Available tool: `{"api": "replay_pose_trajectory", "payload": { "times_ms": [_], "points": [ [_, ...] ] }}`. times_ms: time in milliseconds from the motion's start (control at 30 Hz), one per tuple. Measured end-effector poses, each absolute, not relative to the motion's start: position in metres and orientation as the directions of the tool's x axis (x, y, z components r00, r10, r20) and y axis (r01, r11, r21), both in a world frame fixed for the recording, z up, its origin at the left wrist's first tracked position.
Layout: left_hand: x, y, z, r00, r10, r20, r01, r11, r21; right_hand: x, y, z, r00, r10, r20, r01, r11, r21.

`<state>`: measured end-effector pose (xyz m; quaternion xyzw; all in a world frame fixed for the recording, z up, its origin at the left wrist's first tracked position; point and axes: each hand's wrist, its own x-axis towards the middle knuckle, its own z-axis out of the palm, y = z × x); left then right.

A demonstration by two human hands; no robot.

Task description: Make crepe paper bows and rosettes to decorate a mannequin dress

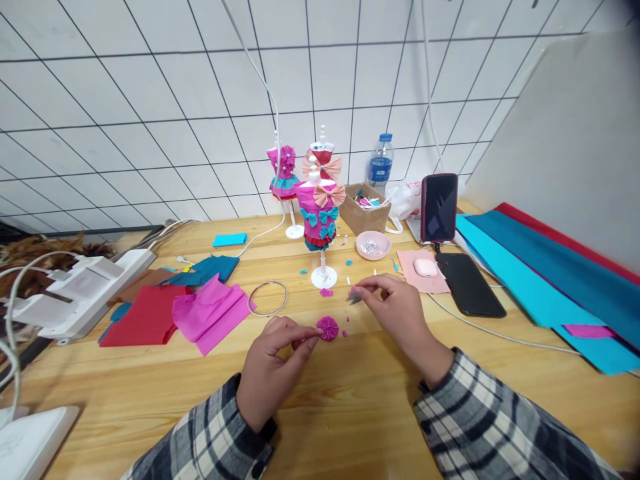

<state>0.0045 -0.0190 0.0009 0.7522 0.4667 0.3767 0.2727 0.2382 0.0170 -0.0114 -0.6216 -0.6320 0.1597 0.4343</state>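
My left fingers [295, 335] pinch the left edge of a pink rosette [329, 329] on the table [345, 413], bare wood open between my sleeves [213, 423]. My right fingers [379, 281] grip a small grey tool [355, 297], its rear hidden, its kind unclear.

Crinkled, matt paper rosette [329, 328]

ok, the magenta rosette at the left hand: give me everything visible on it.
The rosette is small, round and magenta, with pleats radiating from a gathered centre like a flower. It looks like crepe paper or thin cloth. Its pleated face is turned toward the camera. The fingertips of the left hand hold it at its left edge. Whether it touches the wooden table or sits just above is hard to tell. Tiny magenta scraps lie to its right.
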Motion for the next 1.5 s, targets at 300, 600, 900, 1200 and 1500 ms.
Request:
{"api": "replay_pose_trajectory", "payload": {
  "times_ms": [300, 600, 900, 1200, 1500],
  "points": [
    [0.013, -0.010, -0.009, 0.227, 0.924, 0.308, 0.447, -0.379, 0.810, 0.206, -0.007, -0.007, -0.123, 0.918, 0.376, 0.466, 0.388, -0.795],
    [0.013, -0.009, -0.012, 0.196, 0.966, 0.169, 0.396, -0.235, 0.888, 0.191, -0.014, -0.012, -0.097, 0.950, 0.297, 0.385, 0.311, -0.869],
    [0.015, -0.010, -0.014, 0.225, 0.965, 0.137, 0.465, -0.230, 0.855, 0.189, -0.014, -0.014, -0.147, 0.948, 0.284, 0.437, 0.319, -0.841],
    [0.007, -0.004, -0.009, 0.259, 0.952, 0.162, 0.575, -0.287, 0.766, 0.199, -0.011, -0.004, -0.170, 0.919, 0.356, 0.464, 0.393, -0.794],
    [0.009, 0.006, -0.011, 0.315, 0.936, 0.159, 0.800, -0.352, 0.486, 0.204, 0.007, -0.020, -0.246, 0.961, 0.128, 0.656, 0.262, -0.708]
  ]
}}
